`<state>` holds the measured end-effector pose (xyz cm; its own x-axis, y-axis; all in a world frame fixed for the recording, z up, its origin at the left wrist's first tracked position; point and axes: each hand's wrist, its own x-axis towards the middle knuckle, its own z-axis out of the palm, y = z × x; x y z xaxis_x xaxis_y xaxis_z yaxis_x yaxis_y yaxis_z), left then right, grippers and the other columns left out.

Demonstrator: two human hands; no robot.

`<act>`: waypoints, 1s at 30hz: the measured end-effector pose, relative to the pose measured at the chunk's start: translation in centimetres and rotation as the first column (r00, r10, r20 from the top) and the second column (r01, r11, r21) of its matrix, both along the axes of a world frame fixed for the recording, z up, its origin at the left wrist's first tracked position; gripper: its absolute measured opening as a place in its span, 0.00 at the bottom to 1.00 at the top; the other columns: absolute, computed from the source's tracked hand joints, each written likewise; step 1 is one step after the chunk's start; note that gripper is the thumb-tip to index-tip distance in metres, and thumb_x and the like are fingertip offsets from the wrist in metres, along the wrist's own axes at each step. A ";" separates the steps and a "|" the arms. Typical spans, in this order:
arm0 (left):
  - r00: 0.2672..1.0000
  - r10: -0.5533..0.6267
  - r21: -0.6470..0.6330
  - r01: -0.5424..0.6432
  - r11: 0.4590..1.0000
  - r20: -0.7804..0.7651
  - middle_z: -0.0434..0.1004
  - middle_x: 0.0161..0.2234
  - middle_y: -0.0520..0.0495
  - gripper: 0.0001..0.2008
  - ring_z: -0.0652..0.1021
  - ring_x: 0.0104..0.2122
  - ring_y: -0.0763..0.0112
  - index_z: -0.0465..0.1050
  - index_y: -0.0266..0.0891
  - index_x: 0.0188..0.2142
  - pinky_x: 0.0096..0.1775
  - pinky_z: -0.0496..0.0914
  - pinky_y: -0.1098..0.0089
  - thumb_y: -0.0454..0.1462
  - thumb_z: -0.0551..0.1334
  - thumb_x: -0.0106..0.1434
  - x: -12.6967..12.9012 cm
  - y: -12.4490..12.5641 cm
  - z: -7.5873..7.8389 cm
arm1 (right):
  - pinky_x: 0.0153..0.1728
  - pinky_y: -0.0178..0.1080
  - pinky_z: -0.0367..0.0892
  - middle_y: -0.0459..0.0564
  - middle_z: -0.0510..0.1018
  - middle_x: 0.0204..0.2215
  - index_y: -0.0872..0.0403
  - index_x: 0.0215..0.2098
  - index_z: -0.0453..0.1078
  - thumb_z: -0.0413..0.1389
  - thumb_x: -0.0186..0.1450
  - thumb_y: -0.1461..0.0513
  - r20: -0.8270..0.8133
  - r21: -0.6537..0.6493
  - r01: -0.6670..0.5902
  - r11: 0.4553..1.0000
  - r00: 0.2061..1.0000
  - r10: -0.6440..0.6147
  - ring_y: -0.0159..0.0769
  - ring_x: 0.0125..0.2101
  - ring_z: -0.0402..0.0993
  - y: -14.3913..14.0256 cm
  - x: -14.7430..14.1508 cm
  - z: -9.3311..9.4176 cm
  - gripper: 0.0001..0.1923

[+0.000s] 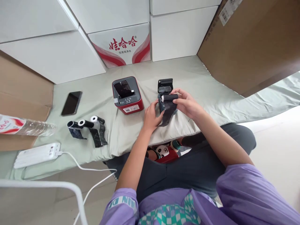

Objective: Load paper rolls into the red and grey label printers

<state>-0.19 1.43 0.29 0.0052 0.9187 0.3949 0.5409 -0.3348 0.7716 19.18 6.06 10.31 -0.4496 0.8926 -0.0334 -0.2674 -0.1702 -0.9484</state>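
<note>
White cartons and brown cardboard wall in a low surface covered w/ a pale green sheet (201,81); we sit at its front edge. Our right hand (187,103) pinches a small paper roll (169,97) by its end, fingers closed around it, right over the open black mini printer (165,90), lid up at the back. Our left hand (152,117) is closed lightly on the dark strip (169,112) hanging from the roll, steadying the printer's left side too.

Risks as we judge them: the strip is loose & curling, so it could fold or catch under the roll when seated, jamming the feed. The roll is held only at one end, so it may tip & drop in skewed, or slip & unspool over the sheet edge onto our lap. The sheet is soft & wrinkled, so the printer could rock or slide under pressure.

To the left: red printer (127,95), phone (71,103), three more rolls (87,128), power strip (37,154) w/ cable, a water bottle (25,126) lying flat. A bump could set the bottle rolling toward the rolls.
</note>
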 end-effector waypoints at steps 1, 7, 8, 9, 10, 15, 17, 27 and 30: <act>1.000 0.011 0.022 -0.011 1.000 0.017 0.77 0.64 0.38 0.27 0.77 0.64 0.49 0.66 0.45 0.65 0.63 0.71 0.49 0.42 0.68 0.69 0.0 -0.1 0.2 | 0.37 0.36 0.72 0.43 0.82 0.37 0.49 0.42 0.72 0.70 0.53 0.62 0.018 0.013 0.009 1.000 1.000 -0.009 0.35 0.36 0.77 0.0 0.1 0.0 0.20; 0.995 0.033 0.217 -0.053 0.975 0.090 0.83 0.54 0.41 0.19 0.84 0.51 0.57 0.71 0.44 0.61 0.57 0.74 0.56 0.44 0.66 0.73 -0.1 -0.6 1.2 | 0.34 0.35 0.70 0.44 0.81 0.37 0.50 0.41 0.74 0.72 0.53 0.60 0.136 0.006 0.011 1.000 0.991 -0.012 0.33 0.35 0.76 -0.2 -0.1 -0.7 0.19; 0.996 0.016 0.252 -0.039 0.967 0.093 0.83 0.54 0.42 0.19 0.84 0.49 0.59 0.71 0.45 0.61 0.55 0.75 0.57 0.44 0.65 0.74 -0.1 -0.6 1.2 | 0.33 0.35 0.69 0.45 0.82 0.37 0.51 0.40 0.75 0.73 0.53 0.59 0.155 -0.007 -0.001 1.000 0.988 0.002 0.33 0.34 0.76 -0.2 -0.3 -0.9 0.19; 0.996 -0.002 0.277 -0.023 0.961 0.091 0.84 0.53 0.43 0.19 0.84 0.48 0.60 0.72 0.45 0.61 0.54 0.75 0.58 0.44 0.65 0.74 -0.2 -0.6 1.2 | 0.33 0.34 0.69 0.45 0.81 0.36 0.51 0.41 0.75 0.73 0.53 0.59 0.171 -0.022 -0.015 1.000 0.985 0.018 0.33 0.34 0.76 -0.2 -0.4 -1.0 0.19; 0.996 -0.017 0.286 -0.008 0.958 0.085 0.84 0.53 0.43 0.18 0.84 0.47 0.60 0.73 0.46 0.61 0.54 0.75 0.58 0.43 0.64 0.75 -0.2 -0.5 1.2 | 0.33 0.34 0.70 0.45 0.81 0.36 0.51 0.41 0.76 0.73 0.54 0.58 0.177 -0.040 -0.029 0.999 0.984 0.036 0.33 0.34 0.76 -0.2 -0.4 -1.1 0.18; 0.973 0.007 0.175 -0.048 0.983 0.231 0.85 0.50 0.44 0.14 0.84 0.47 0.62 0.77 0.43 0.56 0.51 0.78 0.62 0.40 0.63 0.72 -0.1 -0.4 1.3 | 0.36 0.36 0.74 0.48 0.82 0.37 0.52 0.46 0.79 0.67 0.60 0.55 0.130 -0.053 -0.039 0.998 0.991 0.045 0.34 0.34 0.78 0.1 -0.1 -1.5 0.16; 0.942 0.018 0.104 -0.056 0.993 0.334 0.85 0.48 0.43 0.14 0.85 0.47 0.62 0.76 0.41 0.54 0.49 0.79 0.64 0.40 0.65 0.69 0.1 -0.4 1.4 | 0.35 0.35 0.73 0.48 0.83 0.39 0.51 0.46 0.79 0.67 0.60 0.58 0.161 0.050 -0.041 0.998 0.986 0.033 0.34 0.35 0.78 0.1 -0.2 -1.9 0.16; 0.967 -0.012 -0.046 0.025 0.999 0.255 0.86 0.41 0.46 0.15 0.86 0.42 0.62 0.77 0.42 0.51 0.36 0.76 0.71 0.36 0.64 0.64 0.0 -1.1 1.6 | 0.30 0.36 0.64 0.44 0.76 0.30 0.51 0.42 0.76 0.66 0.64 0.52 0.307 0.338 -0.038 0.940 0.949 -0.072 0.33 0.28 0.69 -0.7 -1.5 -2.6 0.13; 0.964 -0.018 0.046 0.006 0.999 0.265 0.85 0.39 0.46 0.13 0.84 0.41 0.62 0.79 0.41 0.50 0.42 0.77 0.68 0.40 0.62 0.69 -0.1 -1.1 1.7 | 0.31 0.37 0.63 0.45 0.75 0.31 0.51 0.46 0.77 0.65 0.66 0.50 0.387 0.418 -0.057 0.907 0.914 -0.121 0.34 0.29 0.68 -0.4 -1.2 -2.2 0.16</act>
<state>-0.26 0.35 2.02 -0.0949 0.9005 0.4243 0.3142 -0.3774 0.8711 17.97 5.68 8.12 -0.4487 0.8770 0.1717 0.1459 0.2614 -0.9541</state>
